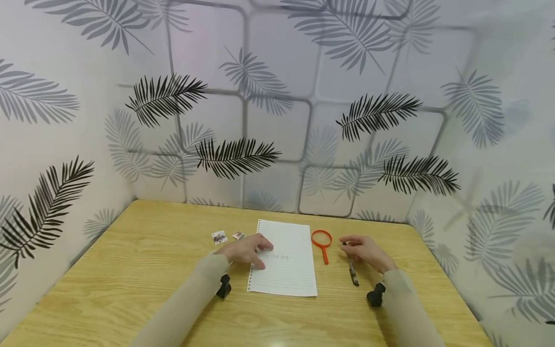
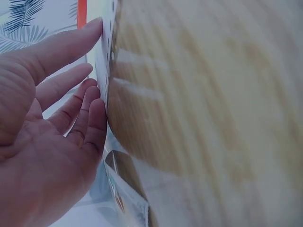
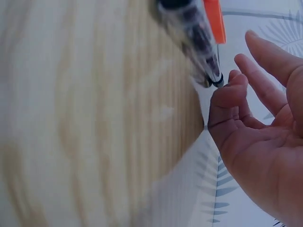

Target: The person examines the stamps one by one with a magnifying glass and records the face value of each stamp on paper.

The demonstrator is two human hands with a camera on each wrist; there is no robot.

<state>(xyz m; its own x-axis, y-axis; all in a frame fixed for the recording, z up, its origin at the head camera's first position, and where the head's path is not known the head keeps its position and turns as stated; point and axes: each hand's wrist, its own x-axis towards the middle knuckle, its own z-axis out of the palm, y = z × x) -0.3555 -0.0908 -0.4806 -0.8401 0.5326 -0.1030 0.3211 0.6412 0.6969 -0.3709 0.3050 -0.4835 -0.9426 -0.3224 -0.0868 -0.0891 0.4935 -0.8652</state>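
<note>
A lined sheet of paper (image 1: 290, 279) with punched holes down its left side and some handwriting lies on the table. My left hand (image 1: 246, 250) rests at its left edge; in the left wrist view that hand (image 2: 57, 104) has relaxed fingers against the sheet and holds nothing. On the right, my right hand (image 1: 368, 253) is over the far end of a clear-barrelled pen (image 1: 353, 275). In the right wrist view, the pen (image 3: 196, 40) ends close by the loosely bent lower fingers of the hand (image 3: 265, 127); whether they touch cannot be told.
Between paper and pen lies a red-orange magnifying glass (image 1: 324, 256). Two small printed pictures, a larger one (image 1: 219, 237) and a smaller one (image 1: 238, 235), lie beyond the left hand. A leaf-patterned wall covering (image 1: 277, 120) rises behind the wooden table (image 1: 143, 250).
</note>
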